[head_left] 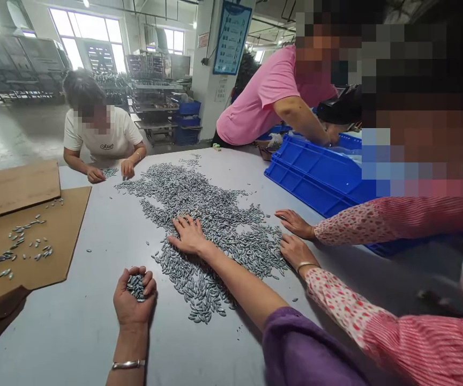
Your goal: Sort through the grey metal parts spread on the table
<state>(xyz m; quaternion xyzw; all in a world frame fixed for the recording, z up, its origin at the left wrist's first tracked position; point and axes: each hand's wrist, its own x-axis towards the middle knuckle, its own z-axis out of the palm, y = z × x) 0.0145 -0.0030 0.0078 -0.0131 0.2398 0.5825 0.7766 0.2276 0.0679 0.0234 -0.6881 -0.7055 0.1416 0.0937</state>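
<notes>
A wide pile of small grey, shiny, spindle-shaped pieces (199, 187) lies spread over the white table (95, 332). My left hand (135, 295), palm up with its fingers curled, holds a handful of these pieces at the near side of the table, left of the pile. On the wrist below it is a silver bracelet (128, 364). My right hand (189, 234), reaching from a purple sleeve, lies palm down on the middle of the pile with its fingers spread. What is under that palm is hidden.
Two cardboard sheets (71, 236) lie at left, loose pieces on one. A co-worker's hands (298, 249) touch the pile's right edge. Across the table, another person's hands (111, 170) are at a small heap. Blue crates (312, 166) stand at right, a pink-shirted person leaning over them.
</notes>
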